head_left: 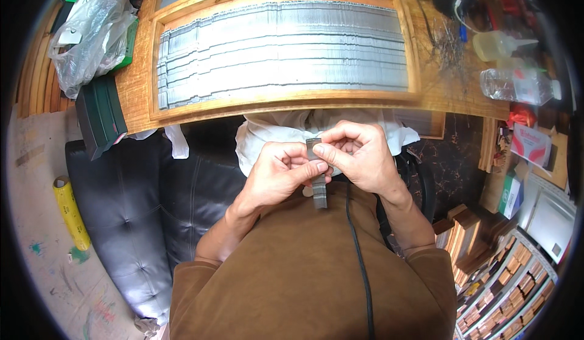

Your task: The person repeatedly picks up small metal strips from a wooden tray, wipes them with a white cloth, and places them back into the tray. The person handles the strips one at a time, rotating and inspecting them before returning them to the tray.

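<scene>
A short, narrow dark-grey strip with cross lines [320, 195] is held upright in front of my chest. It looks like metal, but I cannot tell whether it is one piece or several thin ones together. My left hand [280, 174] is closed round its middle, thumb against the front. At its upper end, my right hand [363, 157] pinches it between thumb and fingers. Just beyond my hands, a shallow wooden tray [413, 54] holds tightly packed rows of thin grey metal pieces. White cloth [258, 134] lies over my lap beneath the hands.
The tray rests on a wooden table [137, 90], with a second tray behind. A plastic bag [91, 39] and dark green box [100, 112] sit left. Right are a squeeze bottle [490, 46], a clear bottle [517, 86] and scattered thin metal bits [450, 51]. A black sofa [134, 218] stands left.
</scene>
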`<state>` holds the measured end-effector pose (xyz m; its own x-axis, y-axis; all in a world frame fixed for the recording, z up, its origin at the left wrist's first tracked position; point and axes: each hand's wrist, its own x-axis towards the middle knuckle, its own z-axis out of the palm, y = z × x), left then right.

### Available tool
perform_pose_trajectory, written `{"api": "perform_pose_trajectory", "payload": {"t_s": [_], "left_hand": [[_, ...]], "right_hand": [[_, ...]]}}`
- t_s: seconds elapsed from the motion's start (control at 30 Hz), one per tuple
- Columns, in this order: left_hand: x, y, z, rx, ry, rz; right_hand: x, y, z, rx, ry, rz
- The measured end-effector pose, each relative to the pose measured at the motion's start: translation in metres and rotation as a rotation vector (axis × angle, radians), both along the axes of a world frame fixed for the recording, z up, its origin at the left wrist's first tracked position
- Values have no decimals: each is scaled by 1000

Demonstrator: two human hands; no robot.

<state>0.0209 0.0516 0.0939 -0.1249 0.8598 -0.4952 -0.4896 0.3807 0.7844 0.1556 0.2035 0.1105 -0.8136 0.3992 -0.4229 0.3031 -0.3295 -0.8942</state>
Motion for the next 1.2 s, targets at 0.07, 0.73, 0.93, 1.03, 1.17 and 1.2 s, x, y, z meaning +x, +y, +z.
{"api": "perform_pose_trajectory", "payload": {"t_s": [0.07,0.73,0.93,1.03,1.17,1.2], "left_hand": [[1,0,1,4,-6,16],[2,0,-1,47,-12,26],[3,-2,-2,43,-19,46],[3,-3,-2,52,-17,45],[3,-3,-3,59,-13,41],[3,-3,-3,56,-11,39]], "right_hand": [[1,0,-1,0,1,1],[-1,-4,-5,-113,45,-28],[-2,-4,-5,-127,69,-38],[-1,-5,-8,-123,95,-55],[-2,-6,-8,-127,92,-63],[-2,-6,-8,-126,91,-61]]}}
